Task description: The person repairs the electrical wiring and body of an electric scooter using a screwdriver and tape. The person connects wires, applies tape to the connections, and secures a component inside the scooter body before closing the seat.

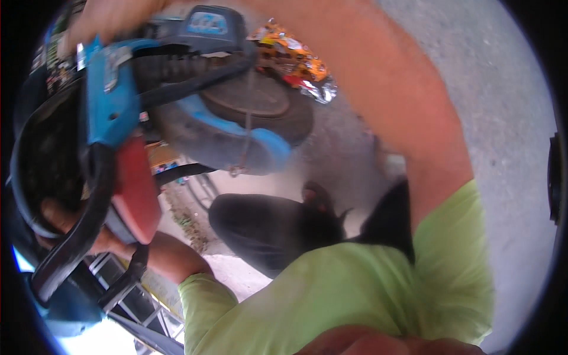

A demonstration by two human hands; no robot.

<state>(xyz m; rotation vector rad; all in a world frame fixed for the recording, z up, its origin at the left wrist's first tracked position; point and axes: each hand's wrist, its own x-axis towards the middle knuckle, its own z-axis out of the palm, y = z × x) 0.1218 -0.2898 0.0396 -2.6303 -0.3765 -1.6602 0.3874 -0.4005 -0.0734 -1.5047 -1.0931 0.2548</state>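
Observation:
A blue and black wheeled machine, perhaps a scooter, fills the upper left, with a blue frame piece (109, 112), a red panel (137, 186) and a black curved tube (100, 222). My left hand (103, 239) reaches in behind this tube. Its fingers curl by the lower side of a dark round part (50, 160); what they grip is partly hidden. Across the top stretches my right arm, and my right hand (109, 21), smeared by motion, is over the machine's upper end near a grey-blue box (210, 29). Its fingers cannot be made out.
Under the box sits a dark rounded part with blue trim (254, 133). Crumpled orange and silver wrappers (296, 56) lie beyond it. My bent dark-trousered leg (266, 228) is close below. A metal frame (151, 307) stands at the lower left; grey pavement (497, 89) is at the right.

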